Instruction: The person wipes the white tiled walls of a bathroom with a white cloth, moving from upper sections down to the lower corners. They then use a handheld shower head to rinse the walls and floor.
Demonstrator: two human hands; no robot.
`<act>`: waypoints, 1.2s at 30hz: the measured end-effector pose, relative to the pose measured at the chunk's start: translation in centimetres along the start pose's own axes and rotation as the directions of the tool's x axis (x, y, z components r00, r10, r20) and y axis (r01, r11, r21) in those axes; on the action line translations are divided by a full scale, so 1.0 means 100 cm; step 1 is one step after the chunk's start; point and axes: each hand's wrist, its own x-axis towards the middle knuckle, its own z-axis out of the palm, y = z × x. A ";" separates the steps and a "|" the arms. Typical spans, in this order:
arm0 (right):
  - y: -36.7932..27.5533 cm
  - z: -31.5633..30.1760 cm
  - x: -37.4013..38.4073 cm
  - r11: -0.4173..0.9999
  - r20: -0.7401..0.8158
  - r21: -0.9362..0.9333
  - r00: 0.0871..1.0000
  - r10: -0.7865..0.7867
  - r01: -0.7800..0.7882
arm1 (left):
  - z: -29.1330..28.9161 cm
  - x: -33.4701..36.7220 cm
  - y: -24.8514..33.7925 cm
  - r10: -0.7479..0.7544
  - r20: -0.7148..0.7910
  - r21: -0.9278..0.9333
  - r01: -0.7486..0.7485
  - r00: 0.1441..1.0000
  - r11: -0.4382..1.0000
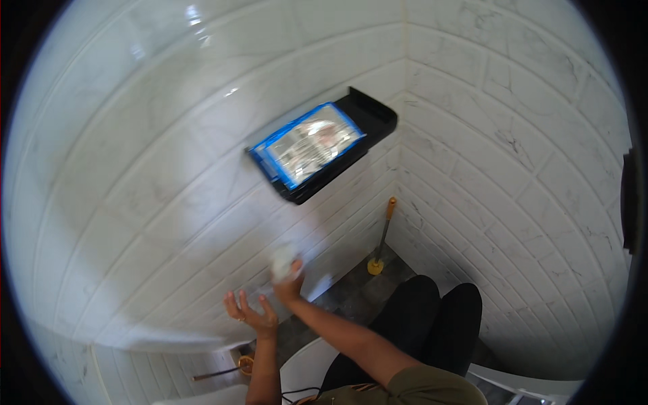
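Observation:
My right hand (290,282) is closed around a crumpled white wipe (283,260), which is smeared by motion, close to the tiled wall. Just left of it and lower, my left hand (251,313) holds nothing; its fingers are bent and spread, and a ring shows on one finger. Above both hands, a black shelf (380,120) is fixed to the wall near the corner. On the shelf lies a shiny silver packet (314,143) with blue edges, touched by neither hand.
White marbled tile walls (486,135) meet in a corner. A long-handled tool with a yellow grip and yellow base (376,266) stands on the dark floor (351,297). At lower left is a stick with an orange ring-shaped end (246,365). My black-clad knees (412,304) fill the lower middle.

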 end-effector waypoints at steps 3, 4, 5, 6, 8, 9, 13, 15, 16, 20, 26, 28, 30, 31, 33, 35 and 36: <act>0.024 -0.015 0.014 0.951 0.137 0.190 0.966 0.220 -0.244 | 0.019 -0.005 -0.008 0.023 0.137 0.096 -0.036 0.990 0.995; 0.040 -0.019 0.027 0.948 0.033 0.178 0.964 0.263 -0.264 | 0.023 -0.005 -0.008 0.012 0.191 0.152 -0.042 0.982 0.987; 0.056 -0.024 0.041 0.943 -0.075 0.170 0.951 0.301 -0.286 | 0.028 -0.005 -0.007 -0.006 0.242 0.208 -0.046 0.970 0.977; 0.079 -0.028 0.070 0.981 -0.280 0.026 0.940 0.192 -0.193 | 0.035 -0.007 -0.008 -0.001 0.273 0.241 -0.067 0.962 0.968; 0.114 -0.046 0.125 0.857 -0.414 -0.043 0.790 0.452 -0.513 | 0.045 -0.013 -0.014 -0.018 0.330 0.319 -0.094 0.944 0.943; 0.139 -0.058 0.148 0.842 -0.450 -0.039 0.762 0.466 -0.538 | 0.051 -0.014 -0.016 -0.015 0.323 0.335 -0.099 0.946 0.937; 0.210 -0.090 0.162 0.700 -0.373 0.149 0.616 0.694 -0.698 | 0.069 -0.016 -0.020 -0.036 0.296 0.419 -0.096 0.954 0.903; 0.198 -0.072 0.129 0.632 -0.343 0.107 0.568 0.748 -0.767 | 0.075 -0.017 -0.018 -0.056 0.282 0.443 -0.078 0.958 0.893; 0.179 -0.058 0.106 0.670 -0.374 0.074 0.602 0.705 -0.739 | 0.076 -0.018 -0.016 -0.067 0.278 0.446 -0.067 0.958 0.892; 0.090 0.001 0.053 0.931 -0.490 0.089 0.798 0.351 -0.355 | 0.079 -0.015 -0.007 -0.054 0.271 0.445 -0.076 0.961 0.892; 0.117 -0.052 0.154 0.816 -0.466 0.161 0.686 0.559 -0.555 | 0.075 -0.017 -0.005 -0.096 0.298 0.467 -0.058 0.950 0.882; 0.180 -0.064 0.179 0.703 -0.525 0.135 0.552 0.648 -0.698 | 0.078 -0.011 -0.003 -0.065 0.293 0.458 -0.080 0.954 0.885; 0.204 -0.076 0.180 0.675 -0.544 0.096 0.530 0.651 -0.731 | 0.076 -0.015 -0.004 -0.067 0.292 0.465 -0.080 0.954 0.882; 0.211 -0.076 0.179 0.661 -0.555 0.081 0.517 0.652 -0.746 | 0.076 -0.015 -0.004 -0.068 0.292 0.467 -0.080 0.954 0.880; 0.213 -0.069 0.161 0.381 -0.436 0.179 0.274 0.858 -0.907 | 0.077 -0.014 -0.004 -0.068 0.294 0.468 -0.081 0.953 0.880; 0.200 -0.052 0.131 0.325 -0.384 0.187 0.235 0.893 -0.927 | 0.077 -0.014 -0.004 -0.072 0.298 0.470 -0.080 0.952 0.879; 0.184 -0.039 0.110 0.395 -0.379 0.175 0.309 0.872 -0.902 | 0.076 -0.015 -0.005 -0.065 0.297 0.471 -0.087 0.953 0.878</act>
